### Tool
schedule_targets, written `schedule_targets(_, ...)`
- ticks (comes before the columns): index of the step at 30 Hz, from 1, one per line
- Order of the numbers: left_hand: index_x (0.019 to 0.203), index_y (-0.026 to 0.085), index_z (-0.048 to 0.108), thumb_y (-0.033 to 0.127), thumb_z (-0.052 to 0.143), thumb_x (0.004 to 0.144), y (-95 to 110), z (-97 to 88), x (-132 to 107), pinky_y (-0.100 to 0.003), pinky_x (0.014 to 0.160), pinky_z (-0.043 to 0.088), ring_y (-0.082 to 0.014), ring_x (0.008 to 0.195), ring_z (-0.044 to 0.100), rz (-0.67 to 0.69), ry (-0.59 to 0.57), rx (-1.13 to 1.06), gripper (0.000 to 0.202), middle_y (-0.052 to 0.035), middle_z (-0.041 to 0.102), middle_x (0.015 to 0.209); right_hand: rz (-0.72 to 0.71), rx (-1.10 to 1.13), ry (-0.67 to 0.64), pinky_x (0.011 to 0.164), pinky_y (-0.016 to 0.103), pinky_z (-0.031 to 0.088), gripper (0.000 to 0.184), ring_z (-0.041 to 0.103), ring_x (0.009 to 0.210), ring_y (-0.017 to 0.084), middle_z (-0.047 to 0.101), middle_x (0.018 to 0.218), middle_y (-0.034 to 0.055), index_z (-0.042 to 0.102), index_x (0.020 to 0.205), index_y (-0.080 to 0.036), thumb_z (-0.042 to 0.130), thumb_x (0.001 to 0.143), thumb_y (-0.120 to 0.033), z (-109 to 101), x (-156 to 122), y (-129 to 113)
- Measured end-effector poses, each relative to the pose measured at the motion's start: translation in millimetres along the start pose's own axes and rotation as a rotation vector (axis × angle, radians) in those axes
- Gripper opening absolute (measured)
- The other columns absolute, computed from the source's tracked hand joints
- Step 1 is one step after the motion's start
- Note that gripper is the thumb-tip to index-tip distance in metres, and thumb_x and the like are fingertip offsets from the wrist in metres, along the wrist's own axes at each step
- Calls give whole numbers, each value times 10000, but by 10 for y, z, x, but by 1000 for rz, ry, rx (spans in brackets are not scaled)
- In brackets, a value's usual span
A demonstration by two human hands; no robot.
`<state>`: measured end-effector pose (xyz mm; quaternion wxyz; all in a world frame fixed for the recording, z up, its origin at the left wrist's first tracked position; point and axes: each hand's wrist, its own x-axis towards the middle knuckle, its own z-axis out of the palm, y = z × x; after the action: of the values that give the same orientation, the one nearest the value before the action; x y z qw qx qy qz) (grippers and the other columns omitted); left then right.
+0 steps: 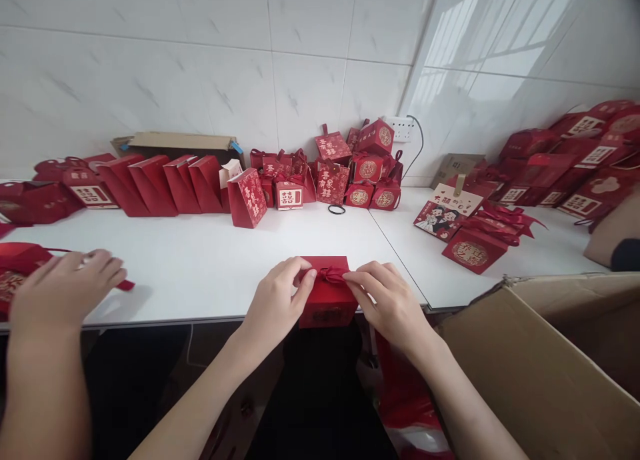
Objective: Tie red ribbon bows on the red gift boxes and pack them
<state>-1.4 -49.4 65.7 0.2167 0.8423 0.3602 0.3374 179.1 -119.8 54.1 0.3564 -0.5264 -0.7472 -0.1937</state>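
A small red gift box [327, 300] rests at the front edge of the white table [210, 260]. A red ribbon bow [330, 274] sits on its top. My left hand [280, 300] pinches the bow's left end with closed fingers. My right hand [387, 300] pinches the right end the same way. Both hands lie against the box's sides.
Another person's hand [67, 287] rests on the table at the left beside a red bag [17, 267]. Rows of red bags [165, 183] and stacked red boxes [357, 167] line the wall. More red boxes [560, 160] pile at the right. An open cardboard carton [545, 367] stands at lower right.
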Motion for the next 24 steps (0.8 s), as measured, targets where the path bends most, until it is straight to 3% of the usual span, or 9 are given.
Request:
schedule_targets(9,901,217,569,300,411,905,-92,86,-47,-319,844,466,-172,953,558,78,49,-62,179,-27,631,952,254,328,-62,571,232,450,115,557,587,123,622,691,-8,566,892,-210,466,864,-160,33,10,-71)
schedule_targets(15,893,223,534,315,419,895,-107,107,-69,-404,996,403,-201,1185,480,59,-48,-137,148,-35,620,1157,364,473,-90,627,227,466,140,593,663,127,654,767,4,575,848,-206,446,836,-153,7,62,-102)
schedule_targets(20,813,216,474,301,420,886,-133,118,-50,-465,1086,298,-213,1287,396,65,-132,-214,124,-53,589,1236,551,560,-118,562,239,434,168,565,600,132,646,684,9,597,750,-192,501,840,-297,10,100,-127)
schedule_targets(24,783,205,494,288,427,874,-147,103,-60,-452,1062,306,-238,1293,362,97,-40,-119,140,-68,513,1288,660,659,-79,575,246,432,104,539,588,126,594,651,-6,549,789,-192,562,792,-295,106,79,-95)
